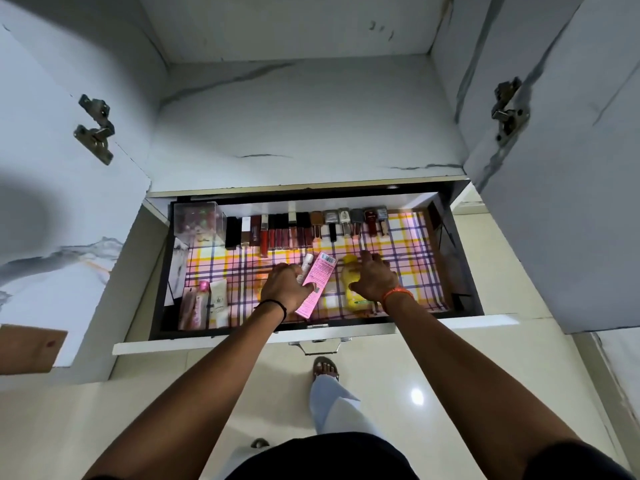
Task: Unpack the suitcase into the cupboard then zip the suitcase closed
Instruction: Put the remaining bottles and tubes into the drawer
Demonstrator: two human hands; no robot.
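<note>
So this is the put-away part of the unpacking, with both hands down in the open drawer (481,320) of the cupboard (294,116), and the suitcase isn't anywhere in view. Going left to right: there's a clear box (197,220) in the far left corner, a couple of small tubes (207,303) lying near left, and a tidy row of lipsticks and nail polishes (304,226) along the far wall. To do this step well I'd lay the new stuff flat on the plaid liner (408,258) in the bare middle, lined up with that row, not dropped loose so it rolls when the drawer shuts. The left hand (285,285) has its fingers curled round a pink carton (317,284) plus what looks like a small white tube (306,266) just beside it. The right hand (374,278) is over a yellow bottle (351,285), fingers loosely spread and arched across it; I can't tell if it's actually gripping or just touching.
</note>
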